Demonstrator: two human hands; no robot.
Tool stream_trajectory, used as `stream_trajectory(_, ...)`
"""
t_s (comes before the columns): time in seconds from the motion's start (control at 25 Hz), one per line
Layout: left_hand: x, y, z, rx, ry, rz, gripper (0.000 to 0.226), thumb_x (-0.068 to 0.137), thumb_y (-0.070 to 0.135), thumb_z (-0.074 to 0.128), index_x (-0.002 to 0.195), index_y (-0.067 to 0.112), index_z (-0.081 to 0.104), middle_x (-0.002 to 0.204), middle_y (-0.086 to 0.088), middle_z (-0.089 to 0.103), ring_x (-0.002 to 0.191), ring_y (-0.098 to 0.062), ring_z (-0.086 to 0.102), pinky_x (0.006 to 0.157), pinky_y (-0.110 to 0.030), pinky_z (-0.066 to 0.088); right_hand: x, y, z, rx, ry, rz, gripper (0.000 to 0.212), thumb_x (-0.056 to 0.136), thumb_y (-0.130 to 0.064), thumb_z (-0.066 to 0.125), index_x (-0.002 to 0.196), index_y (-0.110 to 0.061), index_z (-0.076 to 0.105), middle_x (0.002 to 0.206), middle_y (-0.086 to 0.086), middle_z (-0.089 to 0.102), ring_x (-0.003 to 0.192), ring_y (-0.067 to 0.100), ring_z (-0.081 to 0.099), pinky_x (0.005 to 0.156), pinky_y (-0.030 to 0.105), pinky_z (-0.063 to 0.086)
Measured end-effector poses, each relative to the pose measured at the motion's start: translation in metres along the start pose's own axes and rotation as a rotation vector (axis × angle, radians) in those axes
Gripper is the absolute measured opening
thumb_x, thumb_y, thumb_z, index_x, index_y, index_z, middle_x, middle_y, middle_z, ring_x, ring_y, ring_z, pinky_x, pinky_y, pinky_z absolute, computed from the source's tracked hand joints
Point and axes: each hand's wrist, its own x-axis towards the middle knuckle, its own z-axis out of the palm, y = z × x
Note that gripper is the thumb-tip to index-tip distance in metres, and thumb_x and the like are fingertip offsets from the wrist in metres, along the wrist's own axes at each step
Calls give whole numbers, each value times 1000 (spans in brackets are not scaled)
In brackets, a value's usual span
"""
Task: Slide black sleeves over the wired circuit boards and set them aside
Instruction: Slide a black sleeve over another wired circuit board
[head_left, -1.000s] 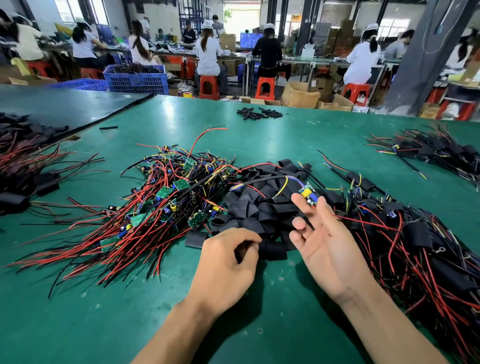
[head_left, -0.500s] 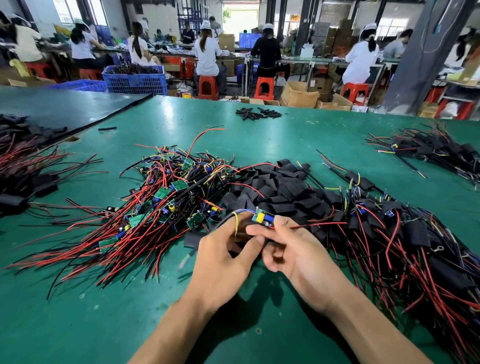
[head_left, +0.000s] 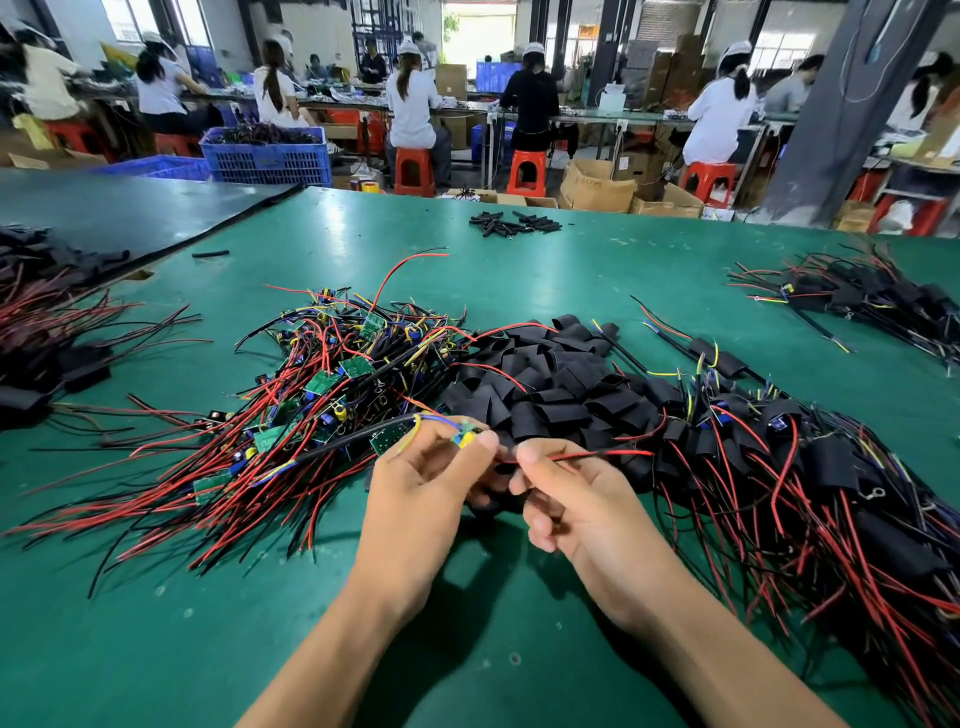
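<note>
My left hand (head_left: 421, 499) pinches a small wired circuit board (head_left: 465, 435) with yellow and blue parts just above the green table. My right hand (head_left: 576, 499) pinches that board's red and black wires (head_left: 587, 456), which run off to the right. Something black, perhaps a sleeve, shows between the two hands, mostly hidden. Behind the hands lies a heap of empty black sleeves (head_left: 550, 384). A tangle of bare green boards with red and black wires (head_left: 291, 410) spreads to the left. Sleeved boards (head_left: 810, 467) are piled to the right.
The green table (head_left: 571, 270) also holds a small bunch of black tubes (head_left: 514, 223) far back, another sleeved pile (head_left: 872, 301) at the far right and more sleeved wires (head_left: 47, 332) at the left edge. Seated people and blue crates (head_left: 265, 156) are beyond the table.
My right hand brought a board from the sleeve heap to my left hand. The left hand now pinches the board, and the right hand has slid to its wires.
</note>
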Motion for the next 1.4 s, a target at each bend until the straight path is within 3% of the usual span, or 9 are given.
stream_trajectory(0.16, 11, -6, -9, 28, 233, -29, 13, 95, 18, 65, 93, 6, 61, 85, -7, 77, 69, -25, 74, 59, -27, 56, 7, -1, -25, -574, 217, -250, 25, 79, -23, 83, 97, -34, 70, 87, -11, 69, 65, 3, 55, 64, 15, 45)
stream_trajectory(0.32, 17, -10, -15, -29, 344, -68, 13, 99, 19, 60, 93, 9, 54, 84, -10, 76, 69, -30, 75, 57, -29, 59, 6, 0, -33, -1031, 168, -349, 39, 66, -47, 80, 101, -39, 68, 98, -24, 59, 96, -7, 51, 79, 4, 35)
stream_trajectory(0.44, 16, -8, -14, -126, 323, -82, 11, 98, 13, 61, 94, 8, 53, 83, -15, 76, 76, -32, 76, 63, -29, 60, 6, 5, -29, -1246, 93, -296, 52, 63, -66, 65, 108, -38, 68, 103, -24, 52, 101, -2, 46, 91, 20, 39)
stream_trajectory(0.56, 14, -6, -14, -181, 259, -92, 12, 92, 1, 66, 93, 5, 54, 86, -18, 75, 84, -35, 75, 72, -32, 61, 6, 8, -28, -1366, 99, -326, 48, 78, -57, 70, 120, -32, 67, 108, -15, 51, 110, 11, 45, 99, 35, 39)
stream_trajectory(0.68, 12, -4, -13, -248, 227, -146, 13, 92, -3, 63, 94, 4, 53, 86, -19, 74, 79, -38, 75, 67, -34, 62, 6, 8, -28, -1364, 121, -340, 46, 85, -51, 70, 126, -28, 67, 112, -10, 54, 113, 15, 47, 101, 33, 36)
stream_trajectory(0.84, 9, -2, -11, -242, 205, -172, 12, 92, -2, 63, 92, 4, 53, 86, -19, 75, 76, -39, 74, 62, -32, 60, 5, 7, -27, -1339, 106, -353, 36, 86, -48, 71, 118, -32, 70, 109, -11, 54, 110, 13, 48, 99, 35, 38)
stream_trajectory(1.04, 9, -2, -12, -198, 202, -161, 14, 90, -2, 66, 90, 6, 55, 84, -14, 74, 83, -37, 75, 72, -38, 63, 4, 4, -27, -1210, 176, -491, 9, 92, -32, 69, 97, -27, 75, 97, -13, 59, 99, 12, 56, 91, 41, 45)
stream_trajectory(1.24, 11, -1, -13, -264, 171, -178, 13, 88, 6, 67, 94, 4, 56, 98, -18, 75, 85, -32, 75, 74, -36, 62, 6, -4, -25, -751, 354, -496, 12, 92, -16, 70, 87, -28, 70, 85, -17, 68, 80, 1, 62, 72, 9, 42)
stream_trajectory(1.4, 13, -1, -13, -299, 175, -198, 11, 90, 10, 65, 94, 6, 56, 94, -22, 75, 85, -33, 75, 70, -33, 62, 10, -10, -30, -435, 432, -410, 11, 99, -17, 60, 92, -24, 63, 67, -3, 65, 59, 6, 54, 60, 16, 42)
